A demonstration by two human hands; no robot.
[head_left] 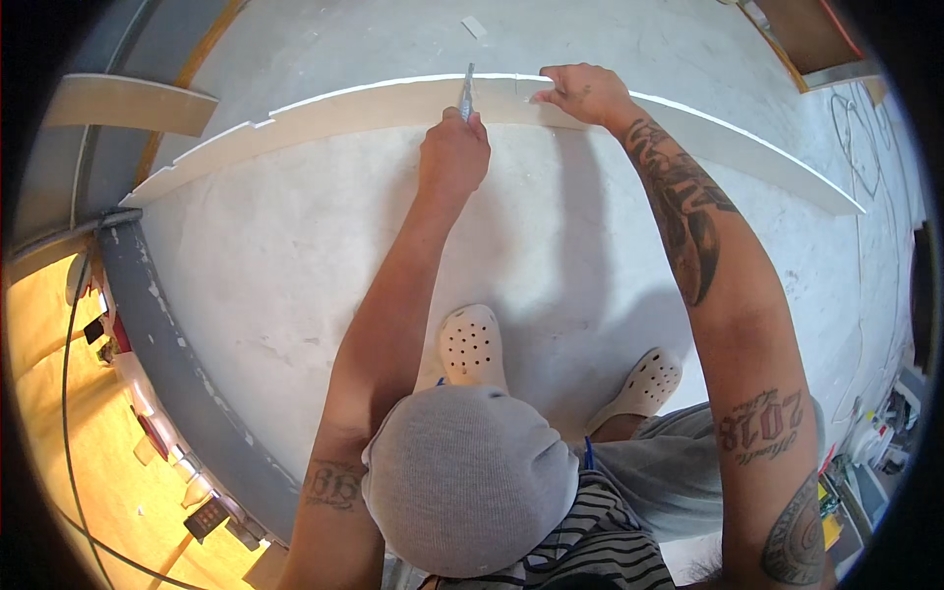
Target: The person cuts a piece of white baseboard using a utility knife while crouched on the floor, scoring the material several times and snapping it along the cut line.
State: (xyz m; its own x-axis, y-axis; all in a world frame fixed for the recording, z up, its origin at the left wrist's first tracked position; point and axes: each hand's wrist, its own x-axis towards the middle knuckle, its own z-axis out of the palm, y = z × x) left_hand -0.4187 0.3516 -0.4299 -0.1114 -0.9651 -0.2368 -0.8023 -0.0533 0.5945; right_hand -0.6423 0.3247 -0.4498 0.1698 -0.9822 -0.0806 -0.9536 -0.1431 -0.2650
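A long, narrow strip of board [344, 111], beige on its face and white along its edge, runs across the far part of the view. In my left hand [455, 152] is a slim, silver-grey utility knife [467, 93], its tip pointing away past the board's white far edge. My right hand [590, 93] pinches that edge just right of the knife, thumb on the beige face and fingers over the far side. A short line marks the board between the two hands. Small notches show in the edge farther left.
A small pale offcut [474, 27] lies on the grey floor beyond the board. Another beige board piece [138, 104] is at the far left. A dark grey sill [187, 344] borders a yellow-lit area. Cables [857, 147] and assorted items [870, 442] lie at the right.
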